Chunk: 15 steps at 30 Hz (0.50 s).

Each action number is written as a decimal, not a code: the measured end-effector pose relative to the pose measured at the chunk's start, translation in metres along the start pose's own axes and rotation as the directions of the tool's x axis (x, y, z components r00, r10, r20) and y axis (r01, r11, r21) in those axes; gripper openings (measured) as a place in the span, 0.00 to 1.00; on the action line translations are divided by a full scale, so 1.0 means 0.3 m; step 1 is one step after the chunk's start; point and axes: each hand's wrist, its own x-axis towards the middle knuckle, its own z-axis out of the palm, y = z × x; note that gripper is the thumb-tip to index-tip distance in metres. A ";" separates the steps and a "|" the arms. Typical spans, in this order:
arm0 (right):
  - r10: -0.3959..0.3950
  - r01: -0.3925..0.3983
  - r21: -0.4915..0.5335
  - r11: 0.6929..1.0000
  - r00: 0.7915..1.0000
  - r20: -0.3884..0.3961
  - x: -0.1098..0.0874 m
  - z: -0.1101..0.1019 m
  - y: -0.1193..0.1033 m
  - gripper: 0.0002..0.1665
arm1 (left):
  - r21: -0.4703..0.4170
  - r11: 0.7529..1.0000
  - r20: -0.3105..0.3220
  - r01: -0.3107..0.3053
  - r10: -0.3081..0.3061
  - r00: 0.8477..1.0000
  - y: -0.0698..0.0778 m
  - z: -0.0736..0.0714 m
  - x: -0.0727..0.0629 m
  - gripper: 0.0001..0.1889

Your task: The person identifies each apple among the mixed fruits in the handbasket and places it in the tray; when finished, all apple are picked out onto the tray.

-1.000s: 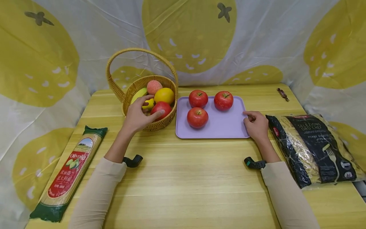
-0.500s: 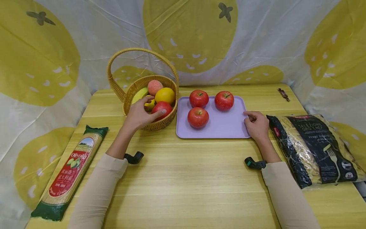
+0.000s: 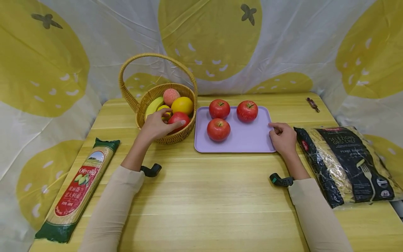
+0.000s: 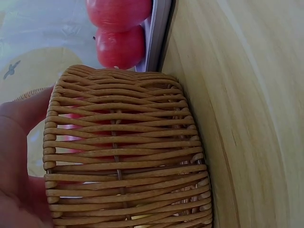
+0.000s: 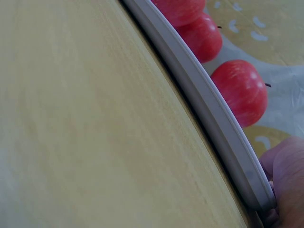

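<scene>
In the head view, my left hand [image 3: 155, 126] reaches over the front rim of the wicker basket [image 3: 170, 139]. Its thumb and fingers curl around a red apple [image 3: 180, 119] inside. The left wrist view shows the woven basket wall [image 4: 118, 156] up close, hiding most of that fruit. My right hand [image 3: 283, 137] pinches the right edge of the lilac tray [image 3: 248, 143], its thumb and fingertips at the rim. Three red apples sit on the tray: a front one [image 3: 218, 129], a back left one [image 3: 219, 109] and a back right one [image 3: 247, 111].
Also in the basket are a banana [image 3: 153, 106], a yellow-orange fruit [image 3: 182, 105], a pinkish round fruit [image 3: 171, 96] and a partly covered yellow fruit. A spaghetti pack [image 3: 80, 187] lies left, a penne bag [image 3: 349, 164] right. A wrapped candy [image 3: 313, 105] is at the back right.
My left wrist and forearm have shifted slightly forward and right, with the hand staying around the red apple. The right hand and the tray hold still.
</scene>
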 end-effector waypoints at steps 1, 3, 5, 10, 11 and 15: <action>-0.002 0.002 0.001 1.000 1.000 0.000 0.000 0.000 0.001 0.18 | 0.000 1.000 0.005 0.005 -0.005 1.000 0.000 0.000 0.002 0.50; -0.005 0.005 0.004 1.000 1.000 -0.002 0.000 0.001 0.003 0.18 | 0.003 1.000 0.014 0.010 -0.010 1.000 0.001 0.001 0.005 0.51; -0.004 0.004 0.000 1.000 1.000 -0.003 0.001 0.002 0.004 0.18 | 0.011 1.000 0.020 0.014 -0.014 1.000 0.002 0.002 0.007 0.50; -0.003 0.003 -0.003 1.000 1.000 -0.001 0.001 -0.001 0.002 0.18 | 0.028 0.999 0.033 0.015 -0.016 0.999 0.004 0.006 0.015 0.52; -0.004 0.004 -0.001 1.000 1.000 -0.001 0.001 -0.002 0.002 0.18 | 0.033 0.999 0.036 0.016 -0.017 0.999 0.003 0.008 0.017 0.52; -0.007 0.007 0.002 1.000 1.000 0.004 0.000 -0.002 0.002 0.18 | 0.050 0.998 0.050 0.025 -0.027 0.998 0.003 0.009 0.027 0.53</action>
